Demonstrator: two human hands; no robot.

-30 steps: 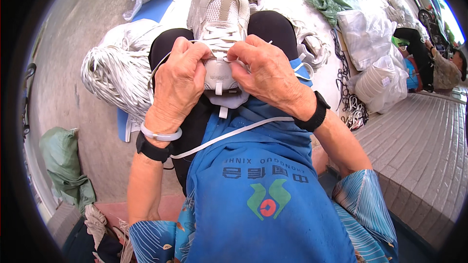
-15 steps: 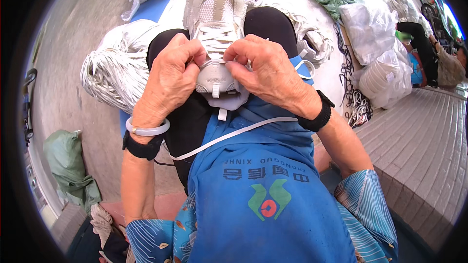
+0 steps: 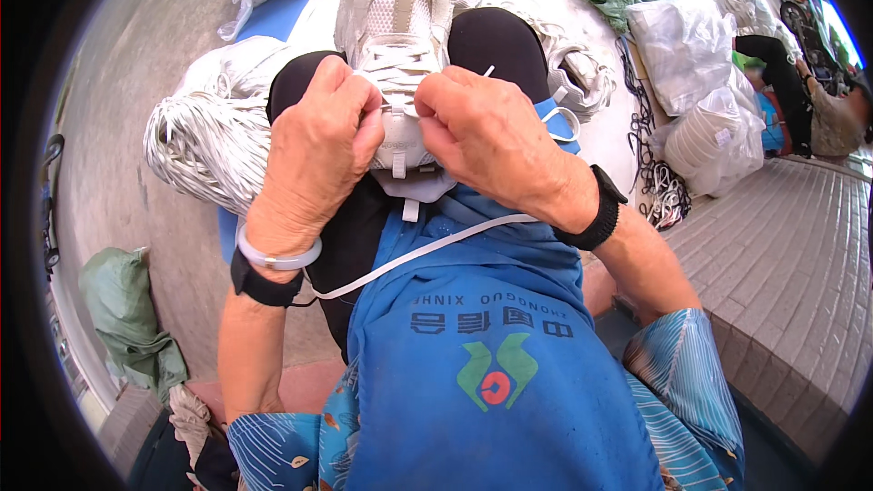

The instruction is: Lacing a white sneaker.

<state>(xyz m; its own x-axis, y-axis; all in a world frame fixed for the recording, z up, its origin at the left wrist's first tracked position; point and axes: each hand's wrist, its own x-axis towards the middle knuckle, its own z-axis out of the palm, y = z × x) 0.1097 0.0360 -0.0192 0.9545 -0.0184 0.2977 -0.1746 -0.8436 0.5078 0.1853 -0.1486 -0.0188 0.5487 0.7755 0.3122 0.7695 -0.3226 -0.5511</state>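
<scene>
A white and beige sneaker rests between my knees, its toe pointing away from me. White shoelace crosses its front in rows. At the top of the lacing, my left hand is closed, pinching the lace by the left eyelets. My right hand is likewise closed on the lace at the right side, and a short white tip sticks up beside its knuckles. The fingertips are partly hidden behind both hands. A long flat white strand droops across my blue apron below the shoe.
Left of my knee lies a thick bundle of white laces. More white sneakers sit to the right, beside dark cords and clear plastic bags. A green sack stands at left. Another person sits at far right.
Both hands have drawn slightly closer together over the shoe tongue, their fingers curling tighter. A lace tip now shows higher above my right hand.
</scene>
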